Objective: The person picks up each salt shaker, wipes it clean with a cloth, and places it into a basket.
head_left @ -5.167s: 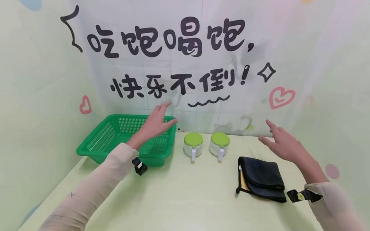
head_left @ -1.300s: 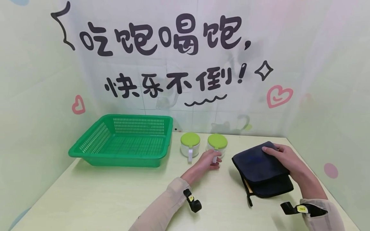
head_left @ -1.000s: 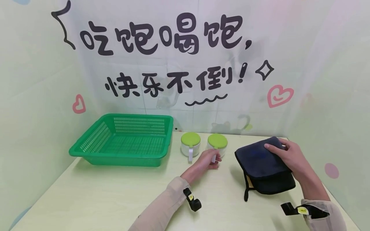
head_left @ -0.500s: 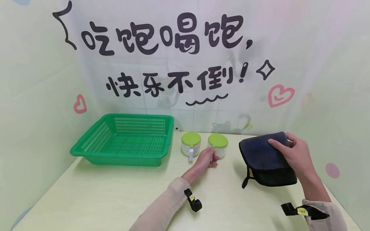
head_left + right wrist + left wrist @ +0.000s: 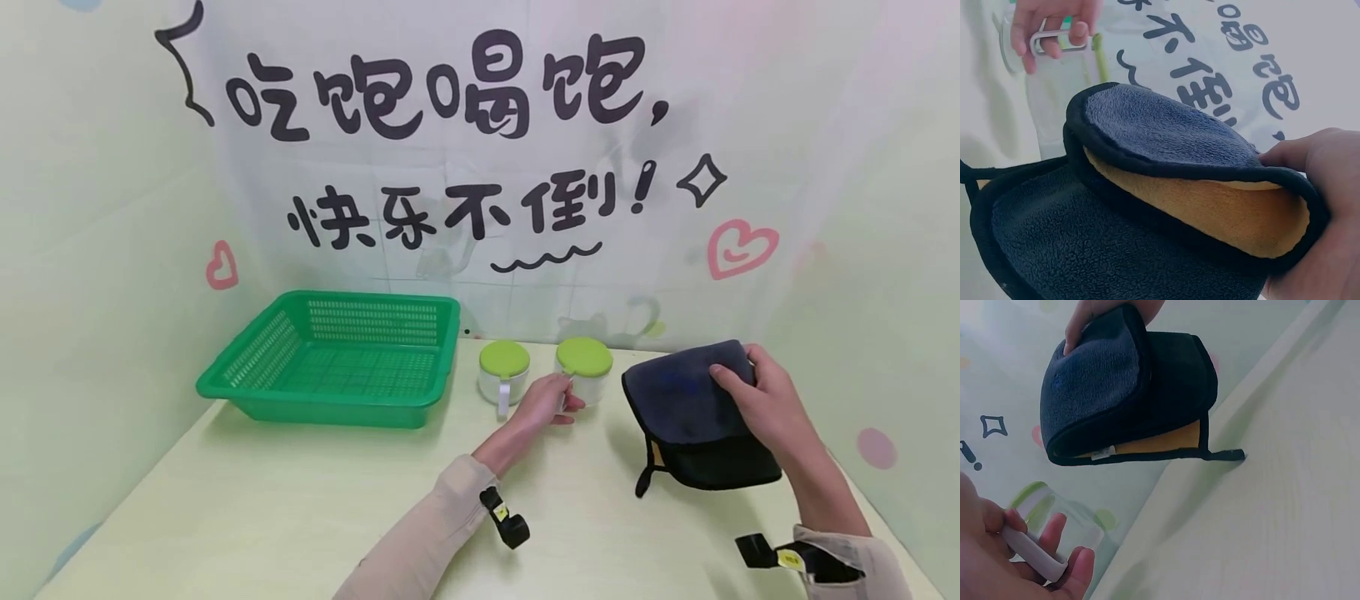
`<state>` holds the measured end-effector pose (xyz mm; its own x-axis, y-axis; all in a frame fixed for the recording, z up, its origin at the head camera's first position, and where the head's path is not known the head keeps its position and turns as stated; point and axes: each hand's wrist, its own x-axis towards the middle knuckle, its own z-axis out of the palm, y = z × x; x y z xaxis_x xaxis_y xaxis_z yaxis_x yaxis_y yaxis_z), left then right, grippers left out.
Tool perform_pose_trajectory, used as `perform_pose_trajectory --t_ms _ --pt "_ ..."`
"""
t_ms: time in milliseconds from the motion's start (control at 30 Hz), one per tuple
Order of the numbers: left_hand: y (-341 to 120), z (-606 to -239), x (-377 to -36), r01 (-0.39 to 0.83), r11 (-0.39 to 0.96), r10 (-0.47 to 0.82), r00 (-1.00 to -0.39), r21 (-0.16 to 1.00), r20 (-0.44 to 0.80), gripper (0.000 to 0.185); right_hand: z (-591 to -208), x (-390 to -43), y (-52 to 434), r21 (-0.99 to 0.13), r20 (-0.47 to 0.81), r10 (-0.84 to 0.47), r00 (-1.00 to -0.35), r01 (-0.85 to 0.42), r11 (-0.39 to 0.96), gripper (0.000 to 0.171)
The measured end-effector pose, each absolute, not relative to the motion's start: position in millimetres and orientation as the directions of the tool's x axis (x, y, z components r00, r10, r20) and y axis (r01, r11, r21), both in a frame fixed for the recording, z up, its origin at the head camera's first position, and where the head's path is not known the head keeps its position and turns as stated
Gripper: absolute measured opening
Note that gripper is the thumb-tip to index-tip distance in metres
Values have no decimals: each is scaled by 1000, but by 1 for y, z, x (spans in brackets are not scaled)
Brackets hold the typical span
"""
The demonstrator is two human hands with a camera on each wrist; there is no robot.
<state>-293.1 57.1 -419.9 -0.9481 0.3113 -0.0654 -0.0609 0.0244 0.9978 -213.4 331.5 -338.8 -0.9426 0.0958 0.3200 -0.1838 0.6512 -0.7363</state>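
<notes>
My left hand (image 5: pixel 543 402) grips the white handle of the right-hand clear jar (image 5: pixel 589 387), which has a green lid. In the left wrist view, its fingers curl round the handle (image 5: pixel 1034 555). That jar looks slightly raised. Beside it, to the left, a matching lidded jar (image 5: pixel 504 375) stands on the table, handle toward me. On the right, my right hand (image 5: pixel 768 400) pinches a folded dark-blue cloth (image 5: pixel 690 400) by its upper right edge, thumb on top, and holds it above the table. The cloth has black trim, a yellow inner side and a hanging loop (image 5: pixel 1229 455).
A green plastic basket (image 5: pixel 337 412) with slotted sides stands at the back left of the pale table (image 5: pixel 300 508). Behind the things hangs a printed backdrop (image 5: pixel 480 250) with dark lettering. Side panels bound the table left and right.
My right hand has taken the cloth and raised it from the table. My left hand has moved from over the basket to the right jar's handle; latest, that jar has shifted slightly up and right.
</notes>
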Motion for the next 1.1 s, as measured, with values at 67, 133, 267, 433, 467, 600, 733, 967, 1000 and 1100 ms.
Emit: perform_pose_trajectory --t_ms 67,133,267,433,467,600,733,967,1000,1100 --pt "54 -415 -290 -52 28 320 -946 998 -58 21 -338 -212 328 -732 321 75 -944 -197 653 36" --pt "52 -410 -287 -40 30 326 -944 999 -48 21 -336 -211 325 -735 324 60 -944 -212 644 37" --pt "47 -400 -281 -23 36 335 -942 999 -34 22 -334 -208 320 -757 335 47 -941 -239 608 35" --pt "34 -389 -275 1 49 350 -937 999 -16 22 -332 -204 311 -760 368 44 -929 -273 590 32" --pt "31 -387 -275 6 53 351 -936 999 -13 22 -332 -204 309 -754 378 43 -925 -281 594 32" --pt "19 -382 -273 16 61 331 -943 998 -5 23 -330 -202 298 -725 420 29 -907 -317 611 31" --pt "11 -380 -271 21 35 316 -949 999 9 23 -327 -201 289 -702 439 3 -899 -341 626 29" --pt "-2 -375 -268 31 -14 304 -952 999 33 23 -318 -203 276 -606 424 -109 -899 -371 703 30" --pt "-4 -375 -268 31 -13 301 -953 999 33 23 -317 -203 274 -586 416 -141 -899 -383 714 29" --pt "-10 -373 -266 37 -3 288 -957 999 36 24 -314 -204 268 -552 369 -248 -895 -426 716 29"
